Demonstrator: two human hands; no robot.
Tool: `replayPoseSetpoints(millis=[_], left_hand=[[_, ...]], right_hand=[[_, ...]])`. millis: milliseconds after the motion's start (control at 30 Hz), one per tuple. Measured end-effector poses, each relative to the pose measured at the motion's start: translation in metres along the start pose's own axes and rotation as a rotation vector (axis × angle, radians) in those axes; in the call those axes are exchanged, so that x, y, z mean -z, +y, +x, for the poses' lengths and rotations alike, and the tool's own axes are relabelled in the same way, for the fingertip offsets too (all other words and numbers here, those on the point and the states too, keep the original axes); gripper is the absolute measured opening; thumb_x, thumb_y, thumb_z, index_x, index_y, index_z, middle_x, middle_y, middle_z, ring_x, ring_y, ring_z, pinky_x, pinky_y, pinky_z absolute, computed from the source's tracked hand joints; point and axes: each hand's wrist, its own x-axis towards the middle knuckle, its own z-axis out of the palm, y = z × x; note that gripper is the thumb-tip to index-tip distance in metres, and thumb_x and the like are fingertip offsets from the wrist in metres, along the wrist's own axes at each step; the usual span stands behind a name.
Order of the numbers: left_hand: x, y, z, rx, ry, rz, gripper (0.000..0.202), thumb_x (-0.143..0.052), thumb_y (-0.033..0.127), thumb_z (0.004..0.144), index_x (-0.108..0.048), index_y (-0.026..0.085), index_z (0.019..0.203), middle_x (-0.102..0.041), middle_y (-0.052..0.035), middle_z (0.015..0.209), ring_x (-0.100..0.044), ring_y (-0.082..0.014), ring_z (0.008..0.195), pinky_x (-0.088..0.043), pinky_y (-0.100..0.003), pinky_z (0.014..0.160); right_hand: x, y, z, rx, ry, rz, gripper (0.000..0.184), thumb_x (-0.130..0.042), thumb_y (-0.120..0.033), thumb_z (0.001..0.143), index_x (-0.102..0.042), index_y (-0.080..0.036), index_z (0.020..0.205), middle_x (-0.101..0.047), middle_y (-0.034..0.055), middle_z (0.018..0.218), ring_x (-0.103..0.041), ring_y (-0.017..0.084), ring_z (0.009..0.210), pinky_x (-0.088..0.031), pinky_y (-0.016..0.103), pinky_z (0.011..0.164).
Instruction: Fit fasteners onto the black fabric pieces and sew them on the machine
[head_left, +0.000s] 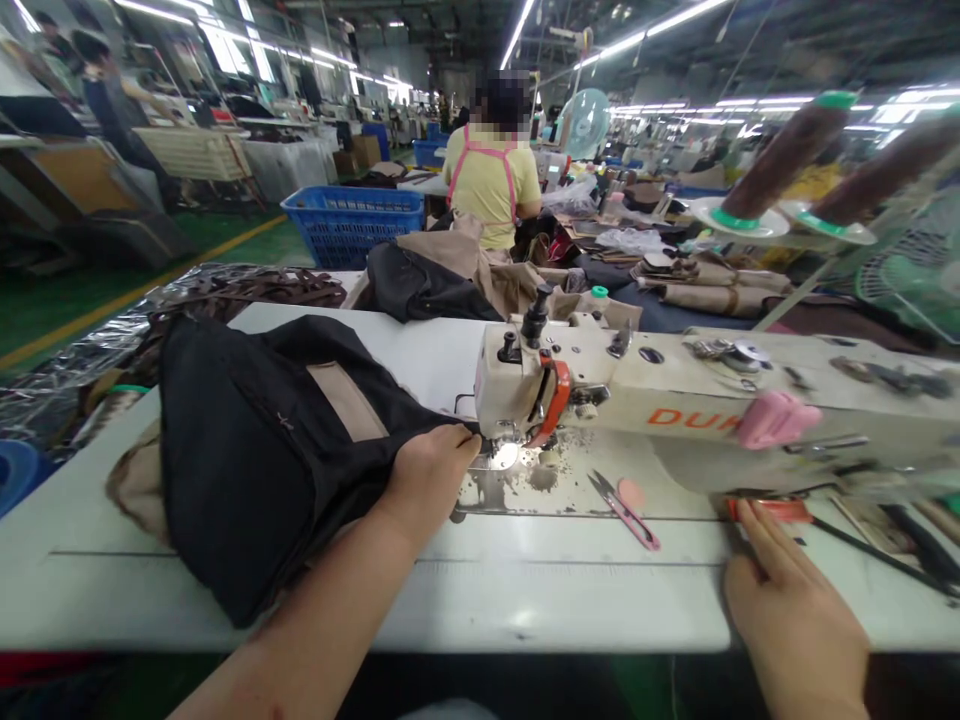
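Note:
A black fabric piece with a tan panel (270, 450) lies bunched on the white sewing table (525, 590), its edge under the head of the cream sewing machine (675, 410). My left hand (427, 475) rests on that edge by the needle, fingers curled down onto the cloth. My right hand (787, 600) lies at the table's front right. Its fingers stretch toward an orange-handled tool (776, 510) and its fingertips touch the handle. Pink thread snips (626, 510) lie between my hands.
A person in a yellow shirt (491, 180) sits at the station ahead with their back to me. A blue crate (352, 225) stands on the left. Thread cones (780, 160) rise at the right above piles of tan and dark fabric (712, 285). Dark straps lie on foil (247, 290).

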Motion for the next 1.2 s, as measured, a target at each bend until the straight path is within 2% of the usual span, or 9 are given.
replayPoseSetpoints(millis=[200,333,467,600,800,1200], left_hand=[[-0.001,-0.001,-0.003,-0.014,-0.024,0.053,0.022,-0.057,0.007,0.095,-0.074,0.018,0.105,-0.076,-0.0099,0.107,-0.072,-0.0263,0.098,-0.062,-0.041,0.087],[0.0,0.0,-0.006,-0.019,-0.032,0.067,0.023,-0.059,0.007,0.094,-0.073,0.019,0.107,-0.075,-0.0087,0.109,-0.07,-0.0245,0.101,-0.061,-0.037,0.091],[0.001,0.001,-0.007,-0.003,-0.062,0.062,0.022,-0.058,0.008,0.095,-0.074,0.018,0.107,-0.074,-0.0076,0.108,-0.07,-0.0229,0.101,-0.06,-0.035,0.092],[0.003,0.002,-0.009,-0.02,-0.084,0.074,0.022,-0.057,0.009,0.097,-0.073,0.016,0.111,-0.074,-0.0082,0.113,-0.069,-0.022,0.105,-0.058,-0.035,0.097],[0.005,0.002,-0.012,-0.053,-0.11,0.089,0.021,-0.058,0.007,0.097,-0.072,0.014,0.111,-0.074,-0.0095,0.115,-0.07,-0.0212,0.107,-0.059,-0.034,0.096],[0.007,0.004,-0.018,-0.12,-0.033,0.144,0.021,-0.06,0.006,0.096,-0.071,0.012,0.112,-0.074,-0.0113,0.115,-0.071,-0.021,0.103,-0.06,-0.033,0.092]], right_hand=[[-0.001,0.002,0.0,0.0,-0.005,-0.028,0.051,-0.045,-0.02,0.085,-0.07,-0.016,0.13,-0.07,0.01,0.133,-0.071,0.027,0.114,-0.057,0.04,0.096],[-0.002,0.001,-0.001,-0.021,-0.013,-0.037,0.051,-0.045,-0.022,0.087,-0.069,-0.013,0.131,-0.069,0.0122,0.135,-0.07,0.029,0.117,-0.057,0.043,0.097],[-0.004,0.0,-0.001,-0.047,0.01,-0.001,0.05,-0.049,-0.017,0.086,-0.07,-0.014,0.131,-0.069,0.0124,0.135,-0.069,0.031,0.119,-0.058,0.046,0.099],[-0.002,-0.003,-0.001,-0.033,-0.024,0.008,0.052,-0.049,-0.015,0.085,-0.068,-0.01,0.133,-0.066,0.0158,0.138,-0.068,0.033,0.121,-0.056,0.049,0.103],[0.001,-0.005,-0.002,-0.031,-0.013,0.004,0.052,-0.051,-0.013,0.085,-0.067,-0.014,0.135,-0.066,0.0118,0.139,-0.067,0.031,0.123,-0.055,0.045,0.105],[0.001,-0.005,-0.002,-0.003,0.007,-0.014,0.051,-0.051,-0.012,0.084,-0.068,-0.011,0.133,-0.066,0.0134,0.138,-0.068,0.03,0.122,-0.056,0.043,0.104]])
